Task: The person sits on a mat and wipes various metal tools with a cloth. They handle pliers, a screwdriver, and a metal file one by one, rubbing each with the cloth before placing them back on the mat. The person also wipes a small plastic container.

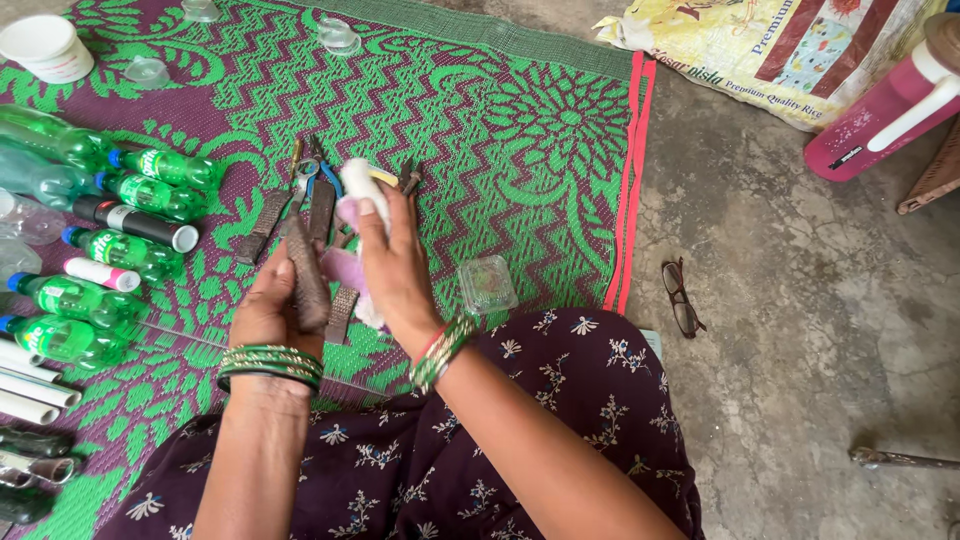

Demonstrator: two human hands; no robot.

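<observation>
A green and purple woven mat covers the floor, with bare concrete beyond its red edge at 3 o'clock. At 9 o'clock a row of green plastic bottles lies on the mat, white tubes below them toward 8 o'clock. A pink bottle sits at 2 o'clock, a printed sack beside it at 1 o'clock.

Near the middle, the person's left hand is wrapped around a long dark file, held nearly upright. The right hand is clamped on a white cloth — pressed against the file's upper end. More dark files and pliers lie on the mat just behind, toward 12 o'clock. A small clear plastic box rests just right of the right wrist, and spectacles lie on the concrete at 3 o'clock.
</observation>
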